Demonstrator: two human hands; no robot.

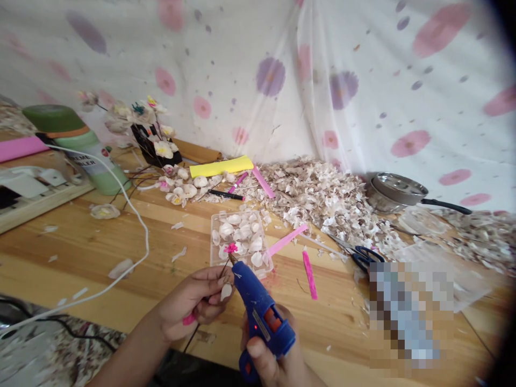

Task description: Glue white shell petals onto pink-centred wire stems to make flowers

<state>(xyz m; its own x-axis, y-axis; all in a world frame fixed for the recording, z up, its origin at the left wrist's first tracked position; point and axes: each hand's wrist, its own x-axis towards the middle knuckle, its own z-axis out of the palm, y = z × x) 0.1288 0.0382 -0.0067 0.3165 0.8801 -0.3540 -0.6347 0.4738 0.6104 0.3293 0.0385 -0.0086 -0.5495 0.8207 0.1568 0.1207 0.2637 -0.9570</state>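
My left hand is closed around a thin dark flower stem, which has a bright pink tuft at its tip. A pale petal shows at the fingertips, and something pink peeks out below the fingers. In my right hand is a blue hot glue gun with a small red light on its body. Its nozzle points up, close to the pink tuft; whether they touch I cannot tell. Just behind is a clear compartment box with several whitish petals in it.
Behind the box lies a heap of pale scraps. Scissors and a small metal pan are on the right. Pink paper strips lie on the wooden table. A green tumbler, a white cable and finished flowers stand left.
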